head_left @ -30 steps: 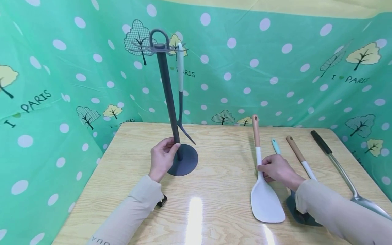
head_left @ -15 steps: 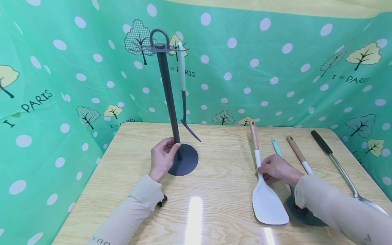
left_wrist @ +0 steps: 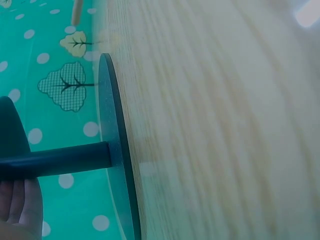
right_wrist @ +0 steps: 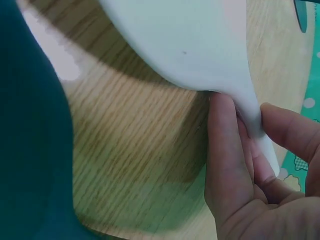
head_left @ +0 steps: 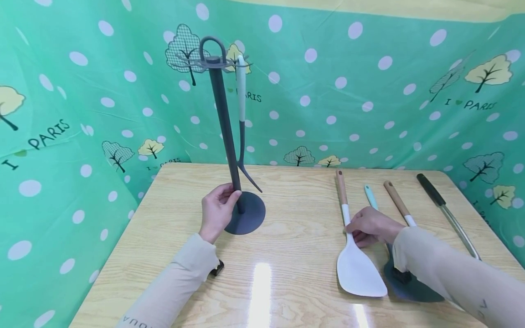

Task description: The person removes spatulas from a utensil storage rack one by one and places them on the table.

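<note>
My left hand point(head_left: 219, 212) grips the lower pole of a dark utensil stand point(head_left: 223, 114), just above its round base point(left_wrist: 117, 150). From the stand's hook ring hangs a turner point(head_left: 241, 91) with a pale mint handle and a dark, bent lower end. On the right, my right hand point(head_left: 371, 227) pinches the neck of a white spatula point(head_left: 358, 272) with a wooden handle end. In the right wrist view, thumb and fingers close round the narrow neck of the white spatula point(right_wrist: 185, 45), its broad blade above the wood tabletop.
Right of the white spatula lie a mint-handled utensil point(head_left: 370, 196), a wood-and-white-handled one point(head_left: 395, 198) and a steel one with a black grip point(head_left: 430, 189). A dark blade point(head_left: 414, 289) shows partly under my right forearm. A polka-dot cloth point(head_left: 311, 91) hangs behind the table point(head_left: 295, 218).
The white spatula's handle end has come down and nearer in the head view, with my right hand still holding its neck. The hanging turner swung right and back. My left hand stays put.
</note>
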Motion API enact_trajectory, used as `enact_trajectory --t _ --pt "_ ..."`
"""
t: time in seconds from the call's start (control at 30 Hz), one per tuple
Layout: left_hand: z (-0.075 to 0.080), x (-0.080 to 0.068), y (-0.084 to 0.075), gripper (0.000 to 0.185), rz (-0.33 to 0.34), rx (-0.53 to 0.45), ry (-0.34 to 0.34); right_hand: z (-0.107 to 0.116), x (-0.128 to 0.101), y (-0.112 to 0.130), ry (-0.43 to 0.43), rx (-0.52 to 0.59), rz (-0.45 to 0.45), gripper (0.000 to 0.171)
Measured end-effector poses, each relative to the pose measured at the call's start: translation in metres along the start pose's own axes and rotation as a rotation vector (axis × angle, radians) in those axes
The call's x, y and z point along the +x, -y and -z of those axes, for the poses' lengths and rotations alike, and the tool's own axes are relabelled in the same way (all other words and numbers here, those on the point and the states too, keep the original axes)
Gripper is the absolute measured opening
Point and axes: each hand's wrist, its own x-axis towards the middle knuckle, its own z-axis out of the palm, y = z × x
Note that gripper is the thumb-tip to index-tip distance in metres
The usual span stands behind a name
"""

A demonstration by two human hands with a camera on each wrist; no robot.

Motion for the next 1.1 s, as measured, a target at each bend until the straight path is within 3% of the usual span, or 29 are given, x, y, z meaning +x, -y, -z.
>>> enact_trajectory --t 1.1 --pt "0.0014 0.0002 -0.0011 0.019 0.007 -0.016 0.011 -0.0017 -0.0001 0.0018 -0.038 -0.078 0.015 0.013"
